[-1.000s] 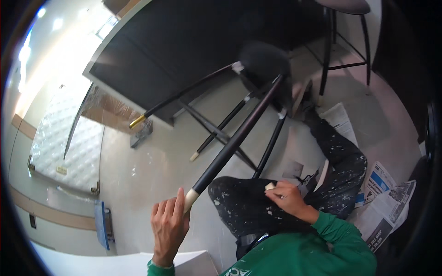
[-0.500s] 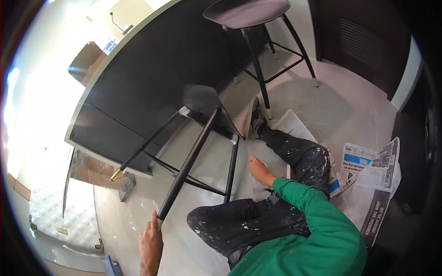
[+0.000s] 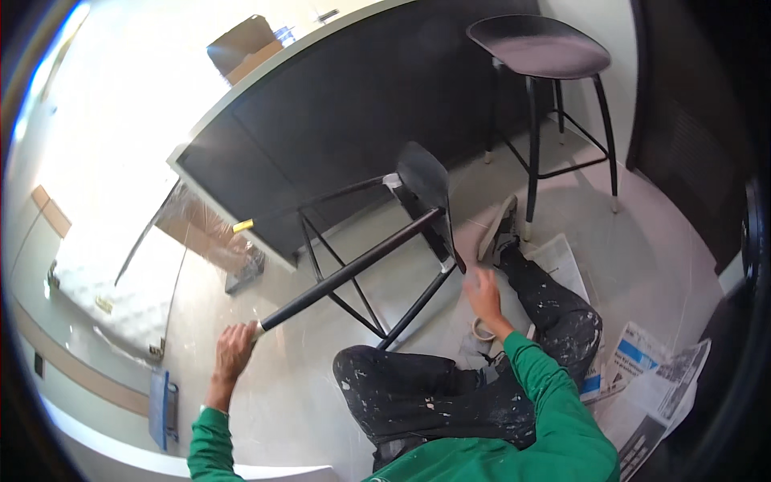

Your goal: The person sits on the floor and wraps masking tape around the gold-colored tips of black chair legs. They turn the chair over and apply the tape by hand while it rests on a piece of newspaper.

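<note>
The right hand [image 3: 484, 291] has lifted off the knee — out toward the tipped stool [image 3: 377, 265].

My left hand [image 3: 233, 351] grips a leg of the tipped stool [image 3: 377, 257]; an upright stool [image 3: 540, 48] stands behind, newspapers [image 3: 642, 365] to my right.

Black metal-legged stool [image 3: 377, 257] tipped on side on floor, seat toward counter, pale-tipped leg raised toward viewer.

The tipped-over metal stool [image 3: 401, 241] is black with pale leg tips; the standing stool [image 3: 540, 48] is black too. Trousers [image 3: 450, 402] are black, speckled white. Sleeves [image 3: 554, 402] are green. Spread newspaper sheets [image 3: 642, 361] show blue patches on white
</note>
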Action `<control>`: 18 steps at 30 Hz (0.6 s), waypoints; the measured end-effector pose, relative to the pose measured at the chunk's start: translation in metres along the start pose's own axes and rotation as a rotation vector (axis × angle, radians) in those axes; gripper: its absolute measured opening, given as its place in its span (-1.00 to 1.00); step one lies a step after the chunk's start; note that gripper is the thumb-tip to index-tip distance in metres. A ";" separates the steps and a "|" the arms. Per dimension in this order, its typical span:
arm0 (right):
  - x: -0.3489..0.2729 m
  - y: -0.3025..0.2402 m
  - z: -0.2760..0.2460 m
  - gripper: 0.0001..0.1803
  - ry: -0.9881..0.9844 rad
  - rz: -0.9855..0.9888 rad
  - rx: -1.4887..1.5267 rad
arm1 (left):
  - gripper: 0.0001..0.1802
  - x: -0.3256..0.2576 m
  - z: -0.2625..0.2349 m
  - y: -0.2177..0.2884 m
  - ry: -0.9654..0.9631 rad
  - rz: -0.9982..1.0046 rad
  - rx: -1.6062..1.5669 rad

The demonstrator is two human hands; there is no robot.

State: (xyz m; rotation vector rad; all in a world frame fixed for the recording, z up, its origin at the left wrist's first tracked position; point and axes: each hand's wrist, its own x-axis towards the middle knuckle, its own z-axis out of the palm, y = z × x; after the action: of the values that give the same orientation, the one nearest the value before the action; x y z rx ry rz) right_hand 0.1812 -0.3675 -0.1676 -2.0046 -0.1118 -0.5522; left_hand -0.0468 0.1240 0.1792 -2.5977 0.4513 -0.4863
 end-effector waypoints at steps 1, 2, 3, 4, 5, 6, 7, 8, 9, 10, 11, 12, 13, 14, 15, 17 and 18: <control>0.030 -0.011 -0.001 -0.44 0.067 -0.017 0.076 | -0.62 -0.006 0.002 -0.011 -0.001 0.002 0.000; 0.057 -0.027 -0.001 -0.44 0.126 -0.030 0.153 | -0.62 -0.016 0.004 -0.019 0.006 -0.004 0.027; 0.079 -0.044 0.000 -0.44 0.133 -0.012 0.245 | -0.62 -0.029 0.004 -0.027 -0.011 -0.003 0.049; 0.105 -0.065 0.003 -0.45 0.150 0.004 0.345 | -0.62 -0.037 0.001 -0.035 -0.010 -0.012 0.042; 0.139 -0.072 0.000 -0.40 0.072 0.030 0.496 | -0.62 -0.036 0.005 -0.040 0.010 -0.013 0.026; 0.169 -0.077 -0.002 -0.36 -0.010 0.064 0.639 | -0.62 -0.033 0.010 -0.041 0.016 -0.044 0.027; 0.191 -0.090 0.000 -0.38 -0.081 0.088 0.559 | -0.62 -0.032 0.014 -0.039 0.015 -0.077 0.030; 0.207 -0.109 0.002 -0.40 -0.156 0.117 0.482 | -0.66 -0.031 0.014 -0.038 0.035 -0.115 0.034; 0.216 -0.123 0.005 -0.42 -0.226 0.146 0.401 | -0.67 -0.033 0.016 -0.040 0.015 -0.170 0.055; 0.221 -0.133 0.011 -0.47 -0.348 0.192 0.410 | -0.69 -0.033 0.021 -0.044 -0.001 -0.222 0.078; 0.226 -0.141 0.014 -0.53 -0.461 0.240 0.421 | -0.70 -0.032 0.024 -0.048 -0.013 -0.266 0.105; 0.229 -0.148 0.016 -0.58 -0.571 0.287 0.427 | -0.73 -0.032 0.028 -0.051 -0.004 -0.300 0.127; 0.230 -0.151 0.018 -0.63 -0.546 0.263 0.410 | -0.76 -0.028 0.037 -0.054 0.013 -0.330 0.144; 0.221 -0.154 0.021 -0.68 -0.525 0.240 0.399 | -0.79 -0.028 0.044 -0.058 0.024 -0.361 0.167; 0.213 -0.155 0.023 -0.72 -0.501 0.217 0.387 | -0.80 -0.025 0.053 -0.063 0.050 -0.407 0.198; 0.180 -0.183 0.019 -0.68 -0.566 0.234 0.360 | -0.84 -0.035 0.069 -0.081 0.074 -0.497 0.271; 0.165 -0.186 0.017 -0.66 -0.589 0.234 0.355 | -0.72 -0.032 0.074 -0.087 -0.076 -0.641 0.215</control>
State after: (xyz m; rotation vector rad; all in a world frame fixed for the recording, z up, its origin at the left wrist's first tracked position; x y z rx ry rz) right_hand 0.2769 -0.2886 0.0487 -1.7414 -0.3056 0.2098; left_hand -0.0250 0.2371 0.1520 -2.4942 -0.4566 -0.5946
